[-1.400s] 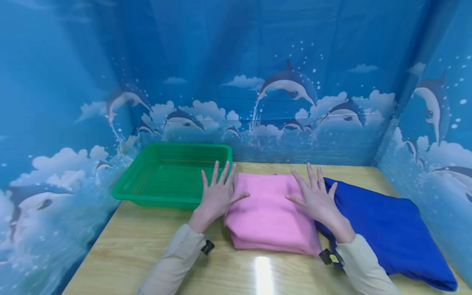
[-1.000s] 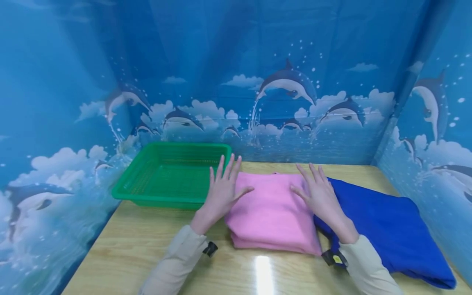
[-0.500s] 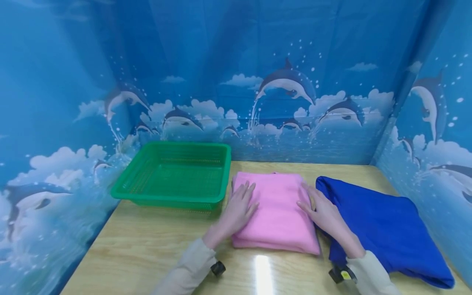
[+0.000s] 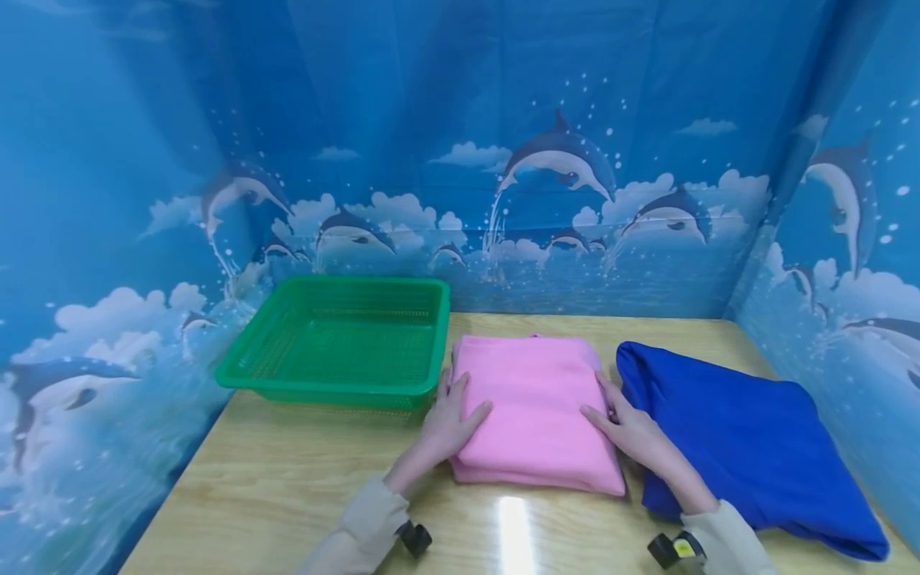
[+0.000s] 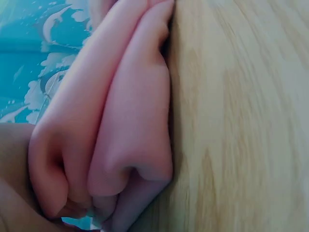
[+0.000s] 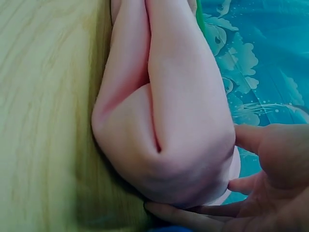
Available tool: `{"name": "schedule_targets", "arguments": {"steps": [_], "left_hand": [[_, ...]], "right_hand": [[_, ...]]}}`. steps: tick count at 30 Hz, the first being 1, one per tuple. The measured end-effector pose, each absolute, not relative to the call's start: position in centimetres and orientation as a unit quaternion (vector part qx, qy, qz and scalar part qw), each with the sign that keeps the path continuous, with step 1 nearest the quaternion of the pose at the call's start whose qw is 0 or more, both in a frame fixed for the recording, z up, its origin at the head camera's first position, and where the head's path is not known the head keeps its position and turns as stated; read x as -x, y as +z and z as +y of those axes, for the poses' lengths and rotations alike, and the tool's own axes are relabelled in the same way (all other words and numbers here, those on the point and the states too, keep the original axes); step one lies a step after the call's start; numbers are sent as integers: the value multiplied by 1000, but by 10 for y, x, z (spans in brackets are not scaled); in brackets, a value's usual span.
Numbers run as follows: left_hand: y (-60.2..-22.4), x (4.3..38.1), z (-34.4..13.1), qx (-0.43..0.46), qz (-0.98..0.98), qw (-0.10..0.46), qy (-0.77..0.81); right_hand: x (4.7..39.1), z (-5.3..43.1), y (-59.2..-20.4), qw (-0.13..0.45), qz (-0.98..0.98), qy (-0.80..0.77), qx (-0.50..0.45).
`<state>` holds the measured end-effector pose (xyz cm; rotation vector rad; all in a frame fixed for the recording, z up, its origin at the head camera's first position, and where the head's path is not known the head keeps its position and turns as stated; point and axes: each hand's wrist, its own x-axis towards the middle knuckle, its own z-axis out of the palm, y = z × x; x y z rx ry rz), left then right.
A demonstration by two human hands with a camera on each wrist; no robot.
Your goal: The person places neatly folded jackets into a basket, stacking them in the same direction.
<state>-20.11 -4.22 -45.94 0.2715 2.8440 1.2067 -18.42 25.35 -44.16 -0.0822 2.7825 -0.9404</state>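
A thick folded pink cloth (image 4: 535,407) lies on the wooden table in the head view. My left hand (image 4: 444,425) holds its left side, thumb on top and fingers down along the edge. On the opposite side, my right hand (image 4: 636,431) grips the right edge the same way. The right wrist view shows that thumb on the upper face of the pink cloth (image 6: 188,96), with fingers around the side and one fingertip low by the tabletop. In the left wrist view the folded layers of the cloth (image 5: 130,111) show, the left hand mostly out of frame.
A green plastic basket (image 4: 334,389) stands at the back left, close to the pink cloth. A folded blue cloth (image 4: 747,447) lies on the right, beside my right hand. The wooden table (image 4: 287,471) meets a blue dolphin-print curtain (image 4: 402,160) at the back and sides.
Both hands were spread above the pink cloth, then came down onto its sides. Fingers have moved from the top to the left and right edges. Basket and blue cloth stay put.
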Motion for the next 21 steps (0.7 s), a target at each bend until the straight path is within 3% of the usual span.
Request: {"name": "schedule_targets", "arguments": {"steps": [8, 21], "left_hand": [[-459, 201, -54, -18, 865, 79, 496], [-470, 208, -78, 0, 750, 175, 637]], "right_hand": [[185, 255, -443, 124, 913, -388, 13], [185, 256, -438, 150, 841, -516, -59]]}}
